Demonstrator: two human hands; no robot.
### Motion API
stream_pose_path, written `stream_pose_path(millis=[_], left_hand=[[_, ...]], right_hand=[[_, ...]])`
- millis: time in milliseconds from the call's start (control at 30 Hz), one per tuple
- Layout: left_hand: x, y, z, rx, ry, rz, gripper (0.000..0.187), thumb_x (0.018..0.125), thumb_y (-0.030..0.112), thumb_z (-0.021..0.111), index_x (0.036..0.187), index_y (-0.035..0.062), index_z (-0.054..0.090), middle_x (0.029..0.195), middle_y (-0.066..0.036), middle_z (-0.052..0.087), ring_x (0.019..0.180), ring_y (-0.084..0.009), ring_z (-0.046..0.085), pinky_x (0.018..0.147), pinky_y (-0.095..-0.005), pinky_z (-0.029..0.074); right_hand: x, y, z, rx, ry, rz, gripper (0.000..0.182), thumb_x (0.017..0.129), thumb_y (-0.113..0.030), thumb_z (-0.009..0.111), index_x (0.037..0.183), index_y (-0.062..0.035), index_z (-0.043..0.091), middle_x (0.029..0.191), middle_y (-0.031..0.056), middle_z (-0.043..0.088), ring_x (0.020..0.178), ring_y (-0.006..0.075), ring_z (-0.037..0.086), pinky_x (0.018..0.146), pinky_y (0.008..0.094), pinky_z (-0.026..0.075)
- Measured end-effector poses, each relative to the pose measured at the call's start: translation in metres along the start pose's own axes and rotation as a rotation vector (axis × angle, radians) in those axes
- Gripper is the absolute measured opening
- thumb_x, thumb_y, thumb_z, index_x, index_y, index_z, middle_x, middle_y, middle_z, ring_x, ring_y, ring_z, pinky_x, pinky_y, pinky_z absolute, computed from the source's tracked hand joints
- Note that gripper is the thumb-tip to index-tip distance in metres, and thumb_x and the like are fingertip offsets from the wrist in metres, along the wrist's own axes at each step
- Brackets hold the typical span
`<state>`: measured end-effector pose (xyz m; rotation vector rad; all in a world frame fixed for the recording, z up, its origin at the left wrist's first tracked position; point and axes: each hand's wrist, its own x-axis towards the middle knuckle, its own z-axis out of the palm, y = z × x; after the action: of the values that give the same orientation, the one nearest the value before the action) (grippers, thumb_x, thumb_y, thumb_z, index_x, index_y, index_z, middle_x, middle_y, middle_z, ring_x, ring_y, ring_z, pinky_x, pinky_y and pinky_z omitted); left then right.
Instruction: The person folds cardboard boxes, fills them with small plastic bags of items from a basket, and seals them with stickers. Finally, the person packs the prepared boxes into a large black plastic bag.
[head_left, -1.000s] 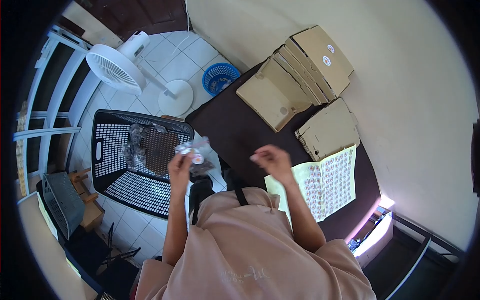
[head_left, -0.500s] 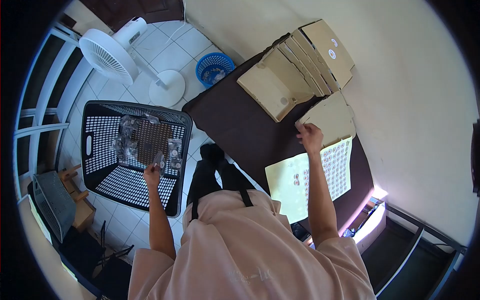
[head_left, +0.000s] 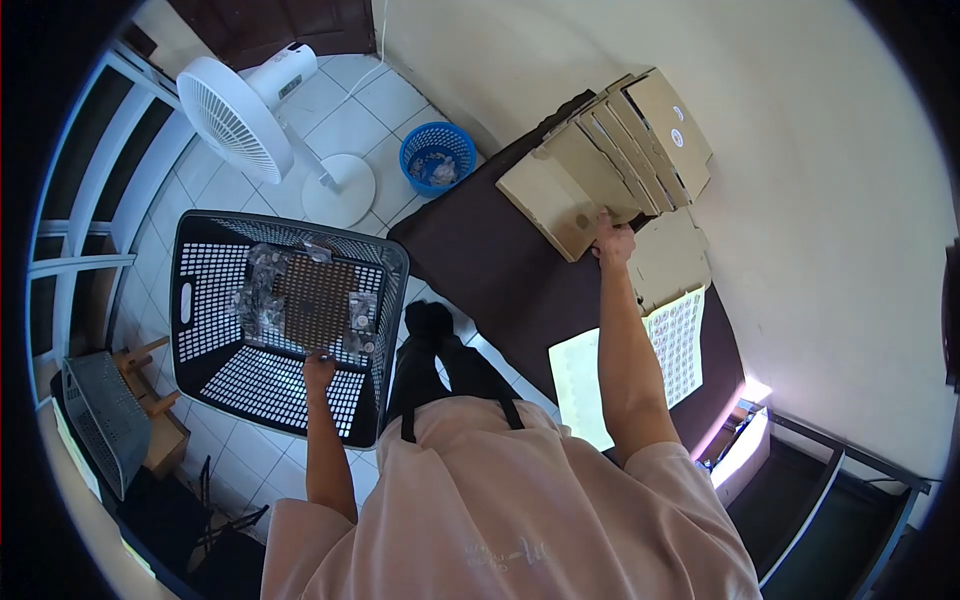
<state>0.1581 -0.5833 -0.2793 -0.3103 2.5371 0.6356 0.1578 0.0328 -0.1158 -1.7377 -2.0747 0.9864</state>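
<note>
Right hand (head_left: 612, 241) now on box stack (head_left: 610, 150), left hand (head_left: 319, 368) over one basket (head_left: 215, 370)

A cream wall (head_left: 820, 200) filled the right side of the frame. White floor tiles (head_left: 345, 125) covered the upper left, where a white pedestal fan (head_left: 235, 110) stood near a small blue wastebasket (head_left: 437, 158). A dark wooden door (head_left: 270, 25) sat at the top edge. White window bars (head_left: 75, 220) ran down the far left. A dark brown desk (head_left: 490, 265) stretched diagonally through the centre. Bright light glowed at its lower right corner (head_left: 755, 390).
</note>
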Motion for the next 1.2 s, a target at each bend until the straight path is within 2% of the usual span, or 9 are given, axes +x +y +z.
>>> stream_pose_path(millis=[133,267,367,500,600,700,933,967,1200], left_hand=[[-0.001,0.020,-0.020,-0.108,-0.086,-0.028,0.015,0.082,0.017,0.066,0.094,0.0083,0.071,0.093,-0.016,0.069,0.090,-0.0303,0.067,0.080,-0.0384,0.050],[0.013,0.005,-0.011,-0.289,-0.068,0.026,0.023,0.088,0.018,0.063,0.101,0.0005,0.068,0.088,-0.015,0.069,0.084,-0.0247,0.066,0.078,-0.0338,0.050],[0.020,0.012,-0.008,-0.504,-0.063,0.043,0.023,0.088,0.015,0.063,0.104,-0.0009,0.067,0.086,-0.012,0.068,0.081,-0.0163,0.064,0.073,-0.0289,0.049],[0.006,0.061,-0.026,-0.587,-0.103,0.135,0.022,0.092,0.013,0.059,0.108,-0.0003,0.065,0.088,-0.006,0.067,0.082,-0.0140,0.063,0.068,-0.0255,0.049],[-0.013,0.128,-0.051,-0.633,-0.134,0.091,0.021,0.094,0.012,0.055,0.110,0.0012,0.064,0.089,-0.006,0.067,0.082,-0.0128,0.062,0.068,-0.0244,0.049],[-0.008,0.153,-0.050,-0.732,-0.155,0.260,0.020,0.096,0.011,0.053,0.111,0.0021,0.062,0.091,-0.005,0.066,0.083,-0.0116,0.062,0.067,-0.0237,0.049],[-0.019,0.228,-0.059,-0.851,-0.246,0.379,0.019,0.096,0.011,0.054,0.111,0.0030,0.062,0.092,-0.004,0.065,0.083,-0.0104,0.062,0.069,-0.0224,0.047],[-0.018,0.230,-0.056,-0.824,-0.258,0.411,0.022,0.096,0.019,0.056,0.112,0.0044,0.062,0.094,-0.006,0.066,0.084,-0.0119,0.063,0.068,-0.0236,0.049],[-0.048,0.271,-0.036,-0.765,-0.350,0.479,0.018,0.095,0.012,0.054,0.109,0.0039,0.063,0.093,-0.005,0.066,0.085,-0.0110,0.063,0.070,-0.0227,0.048]], right_hand=[[0.027,0.014,0.007,-0.002,-0.126,0.146,0.046,0.082,-0.038,0.069,0.108,0.0001,0.065,0.086,0.0158,0.069,0.061,0.0229,0.068,0.047,0.0321,0.058],[0.011,0.019,0.004,0.170,-0.174,0.105,0.033,0.089,-0.027,0.065,0.106,0.0007,0.061,0.086,0.0124,0.066,0.062,0.0210,0.064,0.047,0.0322,0.056],[-0.019,0.008,0.000,0.317,-0.333,0.098,0.032,0.090,-0.018,0.062,0.110,0.0061,0.056,0.097,0.0151,0.064,0.070,0.0267,0.067,0.055,0.0339,0.061],[-0.048,0.024,0.010,0.441,-0.352,0.067,0.026,0.089,-0.012,0.061,0.105,0.0078,0.059,0.091,0.0156,0.066,0.061,0.0231,0.067,0.048,0.0317,0.059],[-0.068,0.021,0.010,0.500,-0.354,0.054,0.025,0.090,-0.011,0.060,0.105,0.0086,0.059,0.091,0.0159,0.066,0.065,0.0237,0.067,0.051,0.0318,0.060],[-0.093,0.010,0.001,0.541,-0.352,0.009,0.022,0.093,-0.009,0.056,0.107,0.0087,0.057,0.096,0.0172,0.064,0.077,0.0252,0.067,0.058,0.0338,0.061],[-0.109,0.070,-0.103,0.535,-0.341,-0.216,0.022,0.093,-0.007,0.056,0.113,0.0044,0.054,0.101,0.0162,0.061,0.085,0.0251,0.066,0.067,0.0360,0.061],[-0.109,0.076,-0.125,0.548,-0.295,-0.181,0.022,0.093,-0.008,0.056,0.112,0.0036,0.055,0.101,0.0149,0.062,0.085,0.0242,0.066,0.068,0.0358,0.060],[-0.054,0.120,-0.265,0.450,-0.005,-0.118,0.021,0.093,-0.016,0.060,0.104,0.0016,0.059,0.090,0.0095,0.064,0.075,0.0191,0.066,0.059,0.0315,0.059]])
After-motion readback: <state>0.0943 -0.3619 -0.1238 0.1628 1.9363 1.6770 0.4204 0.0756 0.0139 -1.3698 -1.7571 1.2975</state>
